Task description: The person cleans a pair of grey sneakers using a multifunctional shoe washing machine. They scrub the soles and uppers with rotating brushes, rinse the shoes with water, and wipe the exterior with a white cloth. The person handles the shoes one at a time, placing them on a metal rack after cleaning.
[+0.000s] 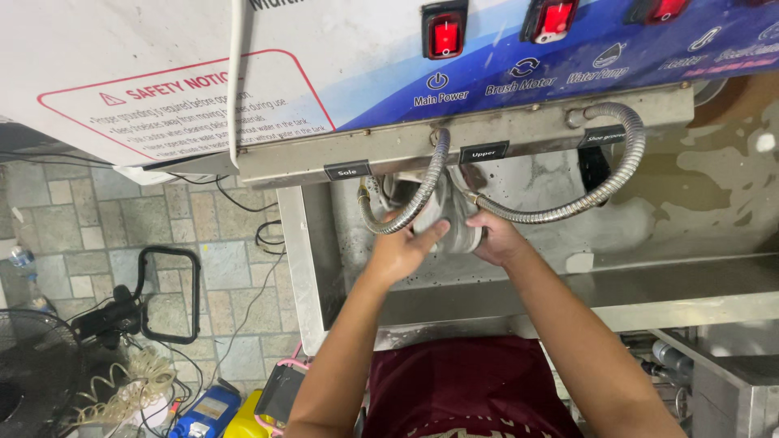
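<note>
Gripping a pale grey shoe (450, 223) from both sides, the two hands met inside a steel tub (519, 284) beneath the panel (503, 49) of a washing machine. The left hand (403, 250) was closed on the shoe's near side, its fingers (430, 235) wrapped over the edge with the thumb pointing up toward a hose. The right hand (497, 238) was closed on the opposite side, its fingers curled around the shoe and partly hidden behind it. The shoe sat upright between the palms, pressed up near the top of the tub, just under the steel rail (454, 146) that carried small black labels. Two ribbed metal hoses hung from that rail: the short hose (418, 203) looped down in front of the shoe and touched it by the left hand, while the long hose (604, 174) arched out to the right and came back toward the right hand. Three red switches (445, 34) glowed on the blue and white panel above. Water stains marked the tub's wet back wall. Left of the machine, on the tiled floor (73, 235), lay a black loop-shaped frame (169, 296), a fan (36, 373), a coiled cord (134, 377) and blue and yellow containers (219, 410). A dark red shirt (466, 389) filled the bottom of the view.
</note>
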